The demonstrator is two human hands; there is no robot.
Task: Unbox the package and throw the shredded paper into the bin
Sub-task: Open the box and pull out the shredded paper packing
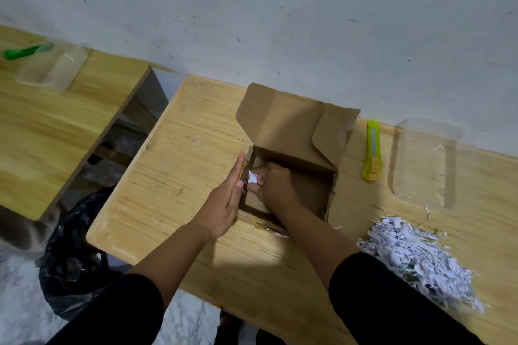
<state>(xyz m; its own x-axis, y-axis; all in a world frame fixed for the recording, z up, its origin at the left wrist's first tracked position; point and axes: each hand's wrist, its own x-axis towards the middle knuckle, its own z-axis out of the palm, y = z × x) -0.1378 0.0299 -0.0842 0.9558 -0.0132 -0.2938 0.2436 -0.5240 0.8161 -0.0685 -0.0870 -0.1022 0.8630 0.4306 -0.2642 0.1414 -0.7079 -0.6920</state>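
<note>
You are in the clearing-out step: the cardboard box [291, 159] sits open on the table [173, 182], its lid flap standing up toward the wall, and your hands meet at its left wall.

Your right hand [273, 185] reaches down inside the box with its fingers curled round a small white clump of shredded paper [253, 177], pinched up against the left wall. Your left hand [228, 199] is flat, fingers straight, pressed against the outside of that same wall; it holds nothing and seems to steady the box.

The rest of the box floor that shows looks bare brown card, so this clump is likely the last of the filling inside, though your right hand hides part of the bottom. A much larger pile of shredded paper [417, 258] lies loose on the table to your right, near the front edge. The bin, lined with a black bag [73, 255], stands on the floor to the left, below the table corner.

Next, lift the clump out without dropping strands, carry it leftward past the table edge and let go over the bag. Then the pile on the right calls for a two-handed scoop, since loose strips shed easily. The yellow-green utility knife [372, 151] and the clear plastic tray [426, 159] beside the box are out of your way.
</note>
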